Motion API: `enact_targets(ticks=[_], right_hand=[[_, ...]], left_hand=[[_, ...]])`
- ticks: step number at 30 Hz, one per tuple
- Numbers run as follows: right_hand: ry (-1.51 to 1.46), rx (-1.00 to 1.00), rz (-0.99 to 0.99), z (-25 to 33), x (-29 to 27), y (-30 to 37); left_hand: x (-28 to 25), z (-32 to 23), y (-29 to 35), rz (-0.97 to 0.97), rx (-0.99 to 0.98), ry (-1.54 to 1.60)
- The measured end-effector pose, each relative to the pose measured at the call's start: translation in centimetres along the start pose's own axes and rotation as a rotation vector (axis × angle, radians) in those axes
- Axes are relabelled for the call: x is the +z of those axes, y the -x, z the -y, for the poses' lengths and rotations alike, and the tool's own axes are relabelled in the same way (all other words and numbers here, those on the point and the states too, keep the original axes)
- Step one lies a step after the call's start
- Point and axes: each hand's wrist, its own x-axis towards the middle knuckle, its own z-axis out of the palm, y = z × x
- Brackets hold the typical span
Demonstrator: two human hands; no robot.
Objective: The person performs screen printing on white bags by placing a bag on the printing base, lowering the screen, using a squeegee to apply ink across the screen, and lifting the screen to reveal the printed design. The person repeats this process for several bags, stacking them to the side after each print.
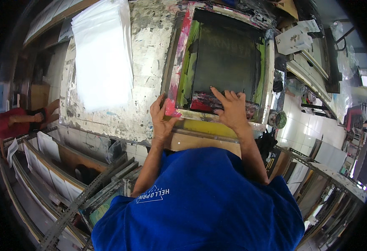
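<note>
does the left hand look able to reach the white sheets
Likely yes: the left hand is at the frame, and only tabletop shows between it and the white sheets.

nine o'clock: one person, red top. eight o'clock: brown board, white sheets. four o'clock: metal rack with boards. three o'clock: tiled floor. two o'clock: stained white box; clear plastic sheeting.

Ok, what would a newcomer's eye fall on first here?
Probably the bright blue shirt, lower middle. Beyond it, the left hand is at the near left corner of a paint-smeared frame, the right hand over its dark panel. Left of the frame, white sheets lie stacked on a stained table.
</note>
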Motion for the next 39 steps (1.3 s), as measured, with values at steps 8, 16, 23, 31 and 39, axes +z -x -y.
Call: enact_targets(ticks=[8,16,23,31,39], right_hand=[[0.008,0.071,-0.113,-5.9,3.5,-6.5],[0.108,-0.011,-0.286,-14.3,3.3,-19.3],[0.212,-0.033,-0.304,-19.2,2.5,-27.3],[0.047,-0.027,-0.225,-22.4,0.2,-32.1],[-0.409,0.121,-0.3,-21.3,-3.4,-27.4]], left_hand=[[-0.6,-0.6,0.5,0.054,-0.071,-0.219],[-0.5,0.7,1.3,0.057,-0.055,-0.236],[-0.5,0.9,1.6,0.063,-0.046,-0.243],[-0.7,0.5,1.1,0.05,-0.028,-0.211],[-0.9,0.5,1.3,0.056,-0.013,-0.158]])
